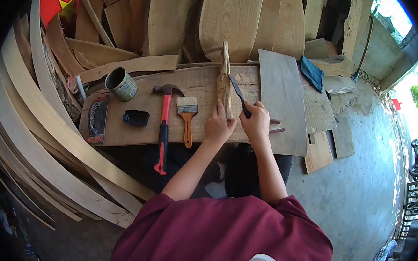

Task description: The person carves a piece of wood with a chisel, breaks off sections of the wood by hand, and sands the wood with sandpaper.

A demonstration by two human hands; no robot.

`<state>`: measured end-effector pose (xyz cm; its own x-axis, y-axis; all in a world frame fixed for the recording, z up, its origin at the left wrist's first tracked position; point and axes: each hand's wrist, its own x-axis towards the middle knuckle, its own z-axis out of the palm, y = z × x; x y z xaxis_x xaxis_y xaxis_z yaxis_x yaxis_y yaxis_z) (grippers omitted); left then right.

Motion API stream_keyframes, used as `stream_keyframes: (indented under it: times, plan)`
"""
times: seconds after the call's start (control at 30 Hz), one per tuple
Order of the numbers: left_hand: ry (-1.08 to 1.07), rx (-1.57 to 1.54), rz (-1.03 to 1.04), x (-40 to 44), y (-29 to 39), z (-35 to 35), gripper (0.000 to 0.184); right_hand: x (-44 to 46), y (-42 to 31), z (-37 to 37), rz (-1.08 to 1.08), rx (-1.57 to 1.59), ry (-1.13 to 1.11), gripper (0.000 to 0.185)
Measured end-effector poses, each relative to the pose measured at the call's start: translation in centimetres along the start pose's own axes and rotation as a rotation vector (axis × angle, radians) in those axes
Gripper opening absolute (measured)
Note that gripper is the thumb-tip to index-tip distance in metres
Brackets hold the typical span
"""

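Observation:
A narrow, rough-edged piece of wood points away from me across the wooden work board. My left hand is closed around its near end. My right hand is closed on the black handle of a knife-like tool, whose dark blade touches or nearly touches the right side of the wood. To the left of my left hand lie a flat brush with an orange handle and a red and black hammer.
Farther left are an open tin, a small black case and a sanding tool. A grey board and blue cloth lie right. Tall planks stand behind; long curved strips fill the left.

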<state>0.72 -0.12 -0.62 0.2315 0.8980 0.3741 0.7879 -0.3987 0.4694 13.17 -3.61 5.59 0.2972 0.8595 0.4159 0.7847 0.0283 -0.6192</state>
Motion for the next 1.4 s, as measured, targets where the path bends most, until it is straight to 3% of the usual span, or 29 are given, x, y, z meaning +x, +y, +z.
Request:
stream_keyframes:
  times: [0.23,0.43,0.77,1.4]
  plan:
    - [-0.023,0.008,-0.003,-0.1,0.2,-0.3,0.077,3.0,0.6,0.9,-0.091,-0.068,0.031,0.029]
    - [0.026,0.006,0.021,-0.1,0.0,0.0,0.075,1.0,0.3,-0.4,0.003,-0.036,-0.035,0.032]
    - [0.036,0.012,0.026,-0.1,0.0,0.2,0.075,2.6,1.3,-0.5,-0.085,-0.047,-0.016,0.027]
    - [0.024,-0.002,0.029,-0.2,0.1,0.2,0.078,4.0,0.6,0.7,-0.055,-0.065,-0.011,0.027]
